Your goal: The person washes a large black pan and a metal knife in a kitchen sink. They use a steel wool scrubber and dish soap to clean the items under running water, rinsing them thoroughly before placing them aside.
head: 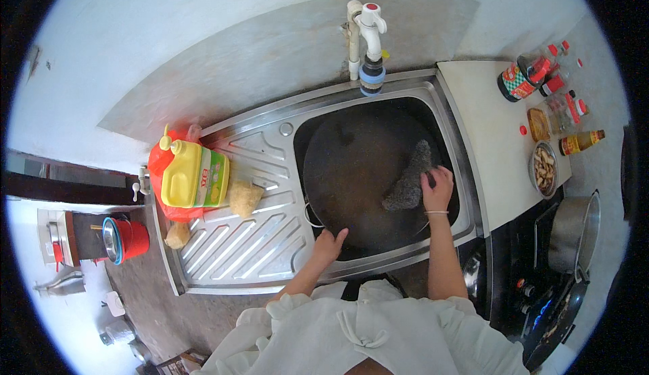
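A large dark round pan or lid (355, 162) lies in the steel sink (456, 121). On its lower left rim rests my left hand (329, 245), gripping the edge near a light ring-shaped handle (311, 216). My right hand (438, 187) holds the right side of a grey mesh scouring cloth (408, 182), which lies across the dark surface; a thin band circles that wrist. Above the sink's back edge hangs a white plastic tap (372, 35) with a blue-banded filter at its outlet. Whether water is running cannot be told.
On the ribbed drainboard (238, 253), a yellow detergent jug (187, 174) stands beside a yellowish mesh scrubber (245, 198). Rightward are sauce bottles (522, 78), a bowl of sliced food (545, 169), a metal pot (573, 233), and a wok (557, 319) by a blue flame.
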Motion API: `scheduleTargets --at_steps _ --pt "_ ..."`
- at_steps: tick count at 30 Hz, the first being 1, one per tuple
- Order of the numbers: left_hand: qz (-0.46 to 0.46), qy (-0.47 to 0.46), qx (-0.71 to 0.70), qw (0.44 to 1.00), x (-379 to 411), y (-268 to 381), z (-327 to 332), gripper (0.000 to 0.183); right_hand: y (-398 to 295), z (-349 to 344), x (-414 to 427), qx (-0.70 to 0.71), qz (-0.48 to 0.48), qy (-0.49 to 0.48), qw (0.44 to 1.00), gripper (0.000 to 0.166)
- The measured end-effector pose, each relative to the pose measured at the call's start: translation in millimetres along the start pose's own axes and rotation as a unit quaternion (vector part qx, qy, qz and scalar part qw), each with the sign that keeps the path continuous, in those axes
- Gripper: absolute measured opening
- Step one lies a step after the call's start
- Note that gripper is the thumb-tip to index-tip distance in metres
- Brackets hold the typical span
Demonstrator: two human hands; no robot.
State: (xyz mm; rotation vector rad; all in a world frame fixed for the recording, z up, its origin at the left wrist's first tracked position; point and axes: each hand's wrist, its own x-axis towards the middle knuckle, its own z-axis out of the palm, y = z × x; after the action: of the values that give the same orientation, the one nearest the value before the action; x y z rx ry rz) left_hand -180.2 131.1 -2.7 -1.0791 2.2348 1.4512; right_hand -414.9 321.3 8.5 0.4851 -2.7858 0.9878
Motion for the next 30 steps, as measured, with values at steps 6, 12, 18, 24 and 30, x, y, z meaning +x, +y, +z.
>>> scheduleTargets --at_steps 6,12,18,24,30 --pt "-0.023 -0.030 -0.012 0.999 5.2 -16.7 -8.1 0.048 -113.4 -53.4 82.5 0.053 -0.069 -0.067 0.994 0.052" --pt "-0.032 -0.064 -0.137 0.988 7.1 -25.3 -14.6 0.040 -276.2 -41.3 176.6 0.161 -0.273 0.111 0.942 0.050" --pt "-0.011 -0.064 -0.182 0.981 0.6 -21.1 -18.3 0.037 -251.5 -16.2 237.2 0.333 -0.140 0.084 0.929 0.029" --pt "0.040 0.028 -0.072 0.996 -5.2 -12.8 -22.2 0.028 -210.8 -19.9 244.9 0.588 -0.095 -0.092 0.798 0.055" --pt "0.170 0.359 0.183 0.899 -6.3 -26.1 -51.2 0.039 -73.8 8.1 118.8 -0.033 0.090 -0.199 0.975 0.085"
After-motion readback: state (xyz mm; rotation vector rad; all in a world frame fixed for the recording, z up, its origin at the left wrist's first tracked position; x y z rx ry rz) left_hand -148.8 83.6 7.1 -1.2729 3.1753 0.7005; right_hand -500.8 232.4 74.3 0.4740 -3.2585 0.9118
